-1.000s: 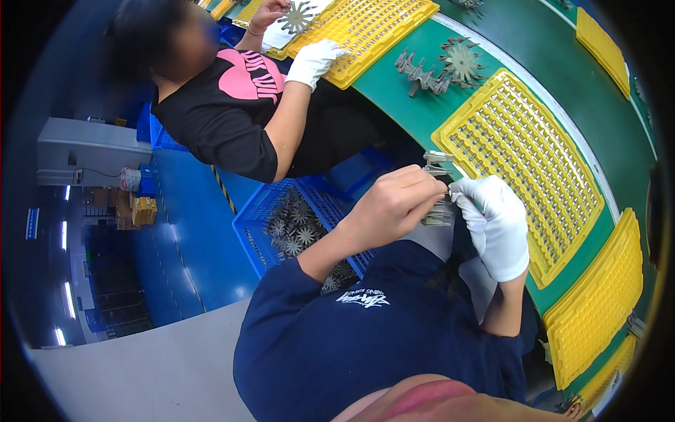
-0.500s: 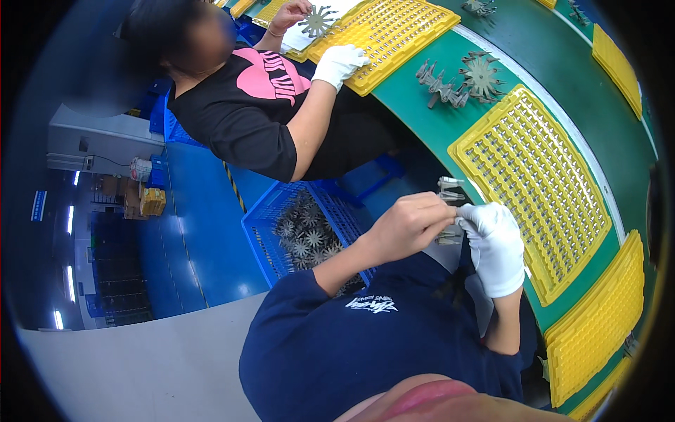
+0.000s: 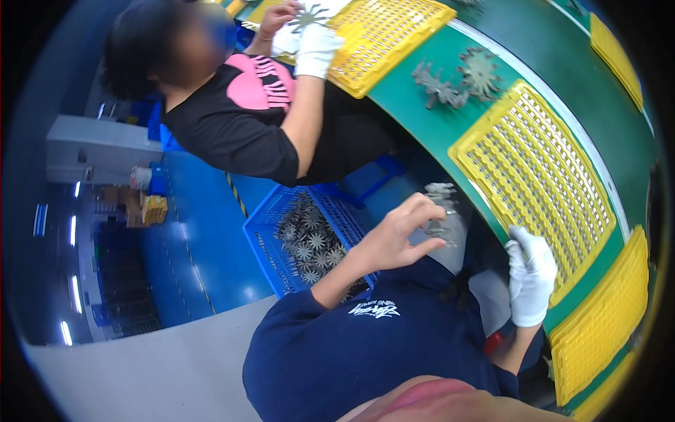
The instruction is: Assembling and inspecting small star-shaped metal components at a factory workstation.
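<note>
My bare left hand [image 3: 401, 233] is curled round a pronged metal part [image 3: 440, 193], thumb and forefinger apart on its near side. The part shows beyond and between these fingers; the other fingers are hidden. My right hand [image 3: 532, 276], in a white glove, is at the near edge of a yellow tray [image 3: 485, 200] with rows of small metal pieces. Its fingers are pressed together; whatever they hold is too small to make out. Two star-shaped metal parts [image 3: 481, 74] stand on the green table [image 3: 401, 81] beyond the tray.
A blue basket [image 3: 260, 243] full of star-shaped metal parts stands on the floor, left. Stacked yellow trays [image 3: 601, 323] lie at the right. A co-worker [image 3: 232, 126] at the upper left handles another star-shaped part [image 3: 309, 17] beside a yellow tray [image 3: 387, 42].
My hands have parted: the right has moved to the tray's edge, the left slightly left with its thumb and forefinger spread. The co-worker's gloved hand has left the far tray for the star-shaped part.
</note>
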The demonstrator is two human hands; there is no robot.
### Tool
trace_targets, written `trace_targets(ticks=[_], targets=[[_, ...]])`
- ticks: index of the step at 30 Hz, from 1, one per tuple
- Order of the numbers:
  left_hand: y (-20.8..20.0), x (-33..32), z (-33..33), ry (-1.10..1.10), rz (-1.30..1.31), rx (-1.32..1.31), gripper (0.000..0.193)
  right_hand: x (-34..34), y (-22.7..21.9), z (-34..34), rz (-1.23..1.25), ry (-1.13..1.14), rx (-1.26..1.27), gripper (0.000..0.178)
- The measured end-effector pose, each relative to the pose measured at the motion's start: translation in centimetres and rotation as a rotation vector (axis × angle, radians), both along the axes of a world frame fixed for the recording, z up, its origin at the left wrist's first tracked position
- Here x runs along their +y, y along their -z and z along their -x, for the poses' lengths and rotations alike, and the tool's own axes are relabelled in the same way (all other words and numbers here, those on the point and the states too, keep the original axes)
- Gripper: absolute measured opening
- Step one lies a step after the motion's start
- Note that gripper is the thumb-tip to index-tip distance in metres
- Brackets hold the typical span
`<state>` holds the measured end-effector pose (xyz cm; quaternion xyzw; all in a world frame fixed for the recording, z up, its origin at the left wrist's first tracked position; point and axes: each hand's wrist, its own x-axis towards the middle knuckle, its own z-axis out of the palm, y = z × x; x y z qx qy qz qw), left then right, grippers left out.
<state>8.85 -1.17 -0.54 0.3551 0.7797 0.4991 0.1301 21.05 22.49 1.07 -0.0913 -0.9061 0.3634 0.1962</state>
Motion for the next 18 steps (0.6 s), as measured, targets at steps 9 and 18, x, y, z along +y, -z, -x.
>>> trace_targets(ticks=[9,18], targets=[[0.2,0.2,0.8,-0.073,0.167,0.367,0.018,5.9,1.6,-2.3,-0.284,0.177,-0.075,0.017],[0.3,0.3,0.8,-0.196,0.009,0.382,0.011,7.3,2.6,-3.2,-0.483,-0.001,-0.231,0.021]])
